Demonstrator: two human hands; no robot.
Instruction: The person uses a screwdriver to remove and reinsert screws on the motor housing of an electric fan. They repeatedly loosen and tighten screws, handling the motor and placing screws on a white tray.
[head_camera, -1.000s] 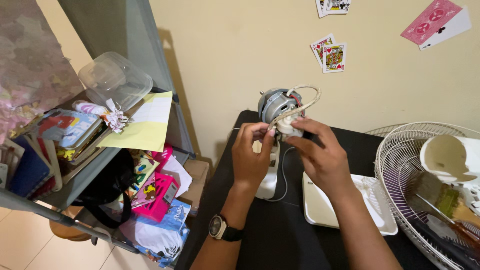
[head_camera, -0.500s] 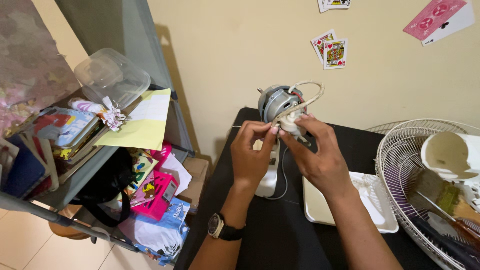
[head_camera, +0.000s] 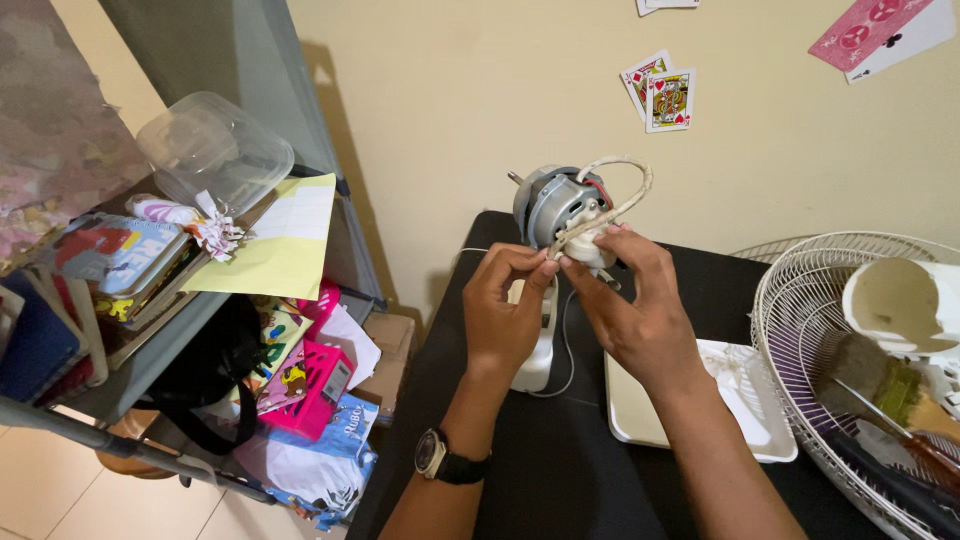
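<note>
The grey metal fan motor (head_camera: 553, 203) with its white plastic fitting stands upright on a white plastic stand (head_camera: 537, 350), at the far edge of the black table (head_camera: 560, 460) and close to the cream wall. Standing it there puts its rear face towards the person and leaves both hands free to work on it. A cream braided wire (head_camera: 620, 190) arcs out of the motor's top and loops back down to the white fitting.

The left hand (head_camera: 500, 315), a black watch on its wrist, is just in front of the motor; thumb and forefinger are pinched narrowly on the lower run of that wire, probably to steady it, though the contact is too small to be sure. The right hand (head_camera: 635, 310) closes around the white fitting at the motor's right side, fingertips pressed on it, bracing the part.

Right of the motor and nearer the person lies a white rectangular plastic tray (head_camera: 640, 420), and beyond that, at the table's right edge, a white wire fan guard (head_camera: 800, 340) holding a cream plastic housing (head_camera: 900, 305) and a paintbrush (head_camera: 880, 385).

Left of the motor a grey metal shelf (head_camera: 130, 380) carries a clear plastic tub (head_camera: 215, 150) and a yellow paper sheet (head_camera: 270, 245). Above the motor, 2 playing cards (head_camera: 660, 95) are stuck on the wall.
</note>
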